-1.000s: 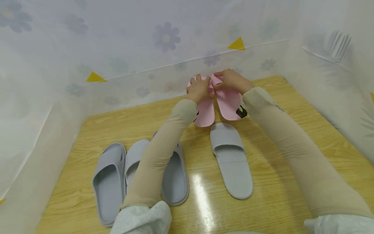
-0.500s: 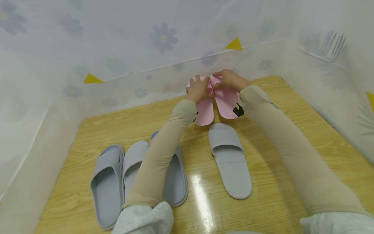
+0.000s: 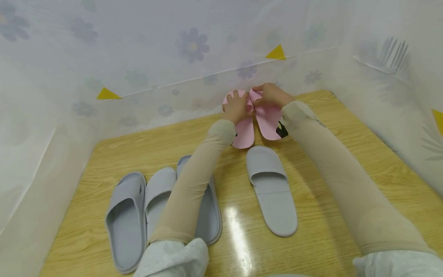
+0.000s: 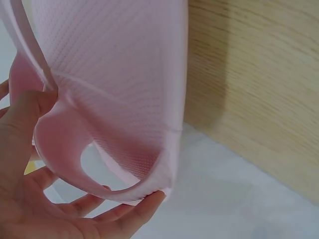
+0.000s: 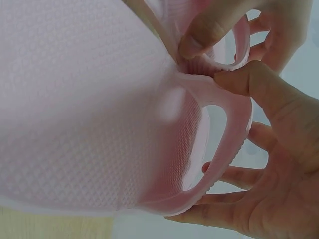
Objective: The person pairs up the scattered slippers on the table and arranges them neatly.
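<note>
Pink soft foam slippers point(image 3: 268, 121) under my hands: matt, fine dimpled grid texture on footbeds, straps smooth. Grey rubbery slide sandals point(image 3: 271, 188): matt, smooth. Light wood-grain bench point(image 3: 346, 127): glossy, mirrors lamp glare. Translucent flower-printed plastic sheeting point(image 3: 155, 50): slight sheen. My beige stretch-cloth sleeves point(image 3: 332, 169): matt.

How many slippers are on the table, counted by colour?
Pink slippers: 2, one gripped by the left hand, one by the right hand.
Grey slippers: 4.
Total: 6 slippers.
</note>
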